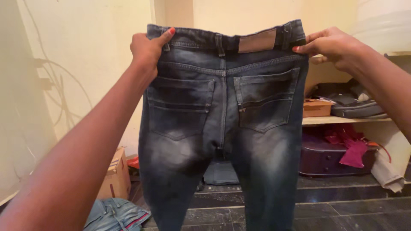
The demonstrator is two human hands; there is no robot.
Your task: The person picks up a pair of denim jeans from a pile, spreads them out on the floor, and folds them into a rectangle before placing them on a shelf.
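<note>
Jeans [222, 124] held up in mid-air, back side to camera, filling the middle of the view. Dark blue-grey denim, heavy fade on seat and upper thighs. Two back pockets with stitched seams, belt loops, tan blank-looking patch on the waistband right of centre. Waistband stretched flat and level between both hands; legs hang straight down, side by side, running out of view at the bottom. Nothing carries them but the hands.

Left hand [147, 47] pinches the waistband's left corner: thumb with red nail on the front face, the other fingers curled behind the cloth, clamped on denim. Right hand [332, 45] grips the right corner, thumb pressed on the waistband, fingers folded behind and below, also clamped.

Behind: pale wall [85, 42] with loose cables at left. Shelf [342, 120] at right, its front edge level with the pockets, carrying a small box [316, 108] and dark folded cloth [355, 107]. Below the shelf a dark case [325, 156] with magenta cloth [353, 152] draped on it. Dark tiled floor [342, 209] with a step. Cardboard box [115, 175] at lower left against the wall, lighter blue denim [113, 214] heaped on the floor beside it, near the left leg.

Open room: air on both sides of the jeans, wider to the left; bare floor at lower right.
</note>
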